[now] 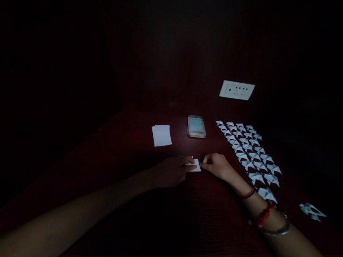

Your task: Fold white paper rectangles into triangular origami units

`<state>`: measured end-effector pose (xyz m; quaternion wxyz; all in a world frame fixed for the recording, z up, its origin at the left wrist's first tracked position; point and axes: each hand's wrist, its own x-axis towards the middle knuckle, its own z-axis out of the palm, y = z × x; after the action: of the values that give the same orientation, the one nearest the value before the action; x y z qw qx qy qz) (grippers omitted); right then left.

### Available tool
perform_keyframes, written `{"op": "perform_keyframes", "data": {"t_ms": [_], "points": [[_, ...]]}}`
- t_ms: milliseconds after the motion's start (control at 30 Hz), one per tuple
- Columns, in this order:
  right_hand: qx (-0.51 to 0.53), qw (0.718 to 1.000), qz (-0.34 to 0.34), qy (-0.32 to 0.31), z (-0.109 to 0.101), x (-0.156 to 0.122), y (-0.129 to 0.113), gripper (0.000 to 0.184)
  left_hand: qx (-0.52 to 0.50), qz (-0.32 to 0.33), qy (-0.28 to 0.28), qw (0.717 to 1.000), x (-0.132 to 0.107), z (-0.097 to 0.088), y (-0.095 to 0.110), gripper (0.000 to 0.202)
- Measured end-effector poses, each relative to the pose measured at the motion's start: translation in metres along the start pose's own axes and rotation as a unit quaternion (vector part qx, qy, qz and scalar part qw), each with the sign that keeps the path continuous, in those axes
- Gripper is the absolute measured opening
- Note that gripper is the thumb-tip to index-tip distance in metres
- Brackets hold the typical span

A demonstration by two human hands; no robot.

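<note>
A small folded piece of white paper [196,164] lies on the dark red table. My left hand [171,171] holds it down from the left, thumb and fingers over its left part. At the paper's right edge is my right hand [216,165], its fingers curled in and the tips close together. Whether a bit of paper sits between those fingertips is too dark to tell. Beyond my left hand lies a short stack of square white paper sheets [162,135], slightly fanned at one corner.
A phone-like flat object [196,126], its surface pixelated, lies farther back. Several rows of folded paper figures [254,155] cover the table's right side. Near the right edge sits a small pale tangled item [312,211]. A socket plate [236,90] is on the back wall.
</note>
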<state>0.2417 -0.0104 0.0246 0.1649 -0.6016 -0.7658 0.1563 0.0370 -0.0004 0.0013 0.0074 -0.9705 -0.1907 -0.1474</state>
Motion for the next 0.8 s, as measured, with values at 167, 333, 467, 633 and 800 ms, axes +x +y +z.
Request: {"op": "perform_keyframes", "data": {"t_ms": [167,333,467,633,800], "points": [[-0.032,0.986,-0.162,0.036,-0.016,-0.011,0.002,0.019,0.006,-0.004,0.003,1.000,0.000,-0.001,0.001,0.041],[-0.094,0.957,-0.266,-0.060,-0.021,-0.016,0.000,0.022,0.014,-0.016,-0.018,1.000,0.002,-0.010,0.005,0.039],[-0.107,0.952,-0.279,-0.068,-0.017,-0.016,0.001,0.022,0.014,-0.016,-0.019,1.000,0.004,-0.013,0.008,0.039],[-0.127,0.949,-0.280,-0.066,-0.017,-0.016,-0.001,0.023,0.014,-0.017,-0.018,1.000,0.004,-0.011,0.008,0.037],[-0.117,0.954,-0.265,-0.073,-0.023,-0.016,0.003,0.022,0.027,-0.015,-0.015,0.999,0.004,-0.008,0.006,0.038]]}}
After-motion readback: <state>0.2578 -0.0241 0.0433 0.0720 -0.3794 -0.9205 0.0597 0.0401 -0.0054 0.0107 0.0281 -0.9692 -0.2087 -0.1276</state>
